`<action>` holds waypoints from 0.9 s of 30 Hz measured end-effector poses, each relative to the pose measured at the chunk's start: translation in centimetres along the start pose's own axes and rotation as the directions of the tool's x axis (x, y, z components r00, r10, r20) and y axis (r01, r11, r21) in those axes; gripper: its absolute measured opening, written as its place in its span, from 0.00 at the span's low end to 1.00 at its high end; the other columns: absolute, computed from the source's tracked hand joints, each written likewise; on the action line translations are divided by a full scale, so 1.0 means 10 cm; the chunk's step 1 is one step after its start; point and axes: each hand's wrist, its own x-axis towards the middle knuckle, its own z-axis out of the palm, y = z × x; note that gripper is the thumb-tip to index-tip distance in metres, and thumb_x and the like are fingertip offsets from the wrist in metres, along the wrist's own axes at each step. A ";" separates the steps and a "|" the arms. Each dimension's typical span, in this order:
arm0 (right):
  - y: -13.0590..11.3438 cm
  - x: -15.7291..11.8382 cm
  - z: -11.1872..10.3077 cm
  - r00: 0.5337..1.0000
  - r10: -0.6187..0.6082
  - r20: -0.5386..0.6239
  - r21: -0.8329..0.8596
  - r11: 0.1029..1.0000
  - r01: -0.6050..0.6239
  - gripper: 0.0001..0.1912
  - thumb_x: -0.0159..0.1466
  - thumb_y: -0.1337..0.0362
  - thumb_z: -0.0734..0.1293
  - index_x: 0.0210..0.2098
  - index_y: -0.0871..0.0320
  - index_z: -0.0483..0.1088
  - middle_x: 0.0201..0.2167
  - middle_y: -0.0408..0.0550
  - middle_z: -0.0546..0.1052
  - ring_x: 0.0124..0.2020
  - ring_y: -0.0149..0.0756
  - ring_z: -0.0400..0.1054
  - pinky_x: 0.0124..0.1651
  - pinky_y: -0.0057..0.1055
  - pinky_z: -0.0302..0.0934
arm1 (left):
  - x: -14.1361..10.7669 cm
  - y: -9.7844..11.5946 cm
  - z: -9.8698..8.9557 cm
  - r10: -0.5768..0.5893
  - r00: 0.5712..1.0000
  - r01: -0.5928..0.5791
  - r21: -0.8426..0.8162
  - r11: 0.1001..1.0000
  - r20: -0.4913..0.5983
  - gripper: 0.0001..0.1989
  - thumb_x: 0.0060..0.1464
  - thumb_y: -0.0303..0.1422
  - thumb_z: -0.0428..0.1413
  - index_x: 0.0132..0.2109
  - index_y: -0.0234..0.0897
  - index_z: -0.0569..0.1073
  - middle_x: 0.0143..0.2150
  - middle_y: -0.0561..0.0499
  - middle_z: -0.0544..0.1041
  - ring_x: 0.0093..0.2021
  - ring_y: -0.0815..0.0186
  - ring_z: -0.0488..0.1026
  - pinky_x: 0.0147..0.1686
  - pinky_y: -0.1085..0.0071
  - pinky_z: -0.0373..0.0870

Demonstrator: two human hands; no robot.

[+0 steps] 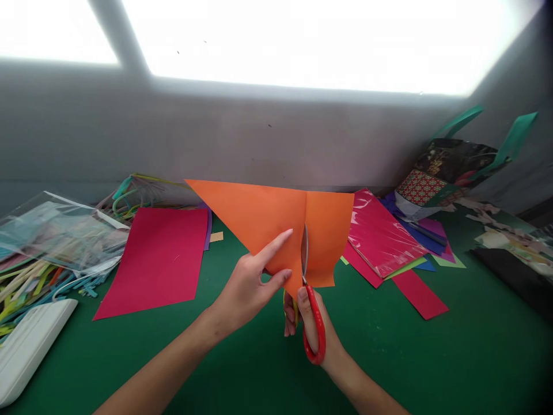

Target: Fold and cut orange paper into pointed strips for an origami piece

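An orange sheet of paper (259,213) is held up in front of me, with a slanted left edge and a point at its upper left. My left hand (254,282) grips its lower part, index finger and thumb on the near face and the other fingers hidden behind. In my right hand (317,317) is a pair of scissors (314,323) with a red handle loop, the second loop looking yellow. The scissor blades point upward and straddle the paper, along a cut that runs up from the bottom edge beside a vertical crease.
Red paper (159,259) lies on the green table (242,369) at left, near a clear plastic bag (64,225), colourful strips (30,282) and a white device (34,346). Wrapped red paper (384,230), coloured sheets and a patterned bag (432,178) are at right.
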 end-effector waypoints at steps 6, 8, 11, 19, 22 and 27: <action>0.04 0.01 -0.01 1.000 -0.009 0.012 0.018 1.000 0.009 0.35 0.68 0.30 0.59 0.28 0.56 0.63 0.21 0.39 0.62 0.17 0.28 0.60 0.21 0.28 0.63 | 0.00 0.00 0.01 -0.018 1.000 0.018 0.012 1.000 -0.005 0.32 0.68 0.35 0.56 0.76 0.47 0.59 0.30 0.57 0.67 0.24 0.72 0.50 0.23 0.75 0.54; 0.05 0.00 -0.02 1.000 -0.003 0.013 0.025 1.000 0.003 0.34 0.68 0.30 0.59 0.28 0.56 0.63 0.21 0.39 0.62 0.17 0.28 0.60 0.21 0.28 0.62 | 0.00 0.01 0.01 -0.027 1.000 0.027 0.007 1.000 -0.006 0.32 0.68 0.35 0.56 0.76 0.48 0.59 0.30 0.57 0.66 0.24 0.72 0.50 0.23 0.75 0.54; 0.07 -0.01 -0.02 1.000 0.001 0.019 0.029 1.000 -0.001 0.34 0.69 0.31 0.59 0.28 0.56 0.63 0.20 0.38 0.62 0.16 0.28 0.60 0.21 0.28 0.61 | 0.00 0.02 0.00 -0.034 0.999 0.034 -0.011 0.999 -0.007 0.32 0.68 0.36 0.56 0.76 0.48 0.59 0.30 0.57 0.66 0.24 0.72 0.50 0.23 0.75 0.53; 0.09 -0.01 -0.03 1.000 -0.008 0.020 0.029 1.000 0.008 0.34 0.70 0.31 0.58 0.28 0.56 0.63 0.20 0.39 0.62 0.16 0.28 0.61 0.20 0.28 0.62 | 0.00 0.02 0.01 -0.038 0.999 0.038 -0.021 0.999 -0.007 0.32 0.69 0.36 0.56 0.76 0.48 0.59 0.31 0.56 0.68 0.25 0.72 0.49 0.23 0.75 0.52; 0.09 -0.01 -0.02 1.000 -0.006 0.025 0.037 0.999 0.005 0.34 0.69 0.31 0.59 0.27 0.56 0.63 0.20 0.38 0.62 0.16 0.28 0.61 0.20 0.27 0.61 | 0.00 0.02 0.01 -0.048 0.999 0.048 -0.028 0.998 -0.008 0.32 0.68 0.35 0.57 0.76 0.49 0.59 0.31 0.56 0.68 0.25 0.72 0.49 0.24 0.75 0.52; 0.07 -0.01 -0.01 1.000 0.002 0.014 0.050 0.999 -0.002 0.35 0.67 0.30 0.60 0.27 0.56 0.63 0.18 0.38 0.62 0.15 0.27 0.60 0.18 0.27 0.61 | 0.00 0.01 0.01 -0.061 0.998 0.061 -0.038 0.997 0.003 0.33 0.68 0.36 0.57 0.76 0.49 0.59 0.29 0.57 0.67 0.25 0.72 0.47 0.23 0.75 0.50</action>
